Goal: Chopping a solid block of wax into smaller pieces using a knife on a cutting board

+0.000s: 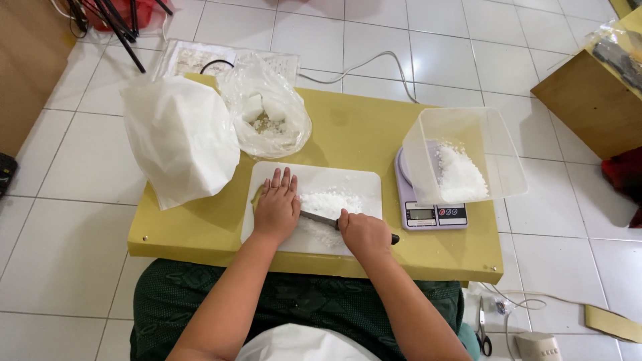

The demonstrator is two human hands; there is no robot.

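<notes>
the right hand [364,232] is closed around the knife [319,217] over the white crumbs [329,202] on the cutting board [361,184], left hand [276,206] pressed open and flat on the board; best keep those fingers clear of the blade.

I see a low yellow table [348,130] standing on a white tiled floor [60,220]. I take the white cutting board [364,184] as my landmark; it lies flat at the table's near middle. Just behind the board's far left corner sits a clear plastic bag [271,117] with white lumps inside. To the left of the board, overhanging the table's left edge, rests a large white bag [180,137]. To the right of the board, nearly touching it, stands a lilac kitchen scale [431,215]. On the floor, well right of the board and below the table's near edge, I see scissors [483,327]. Behind the board, past the table's far edge, a white cable [374,63] trails over the tiles.
</notes>
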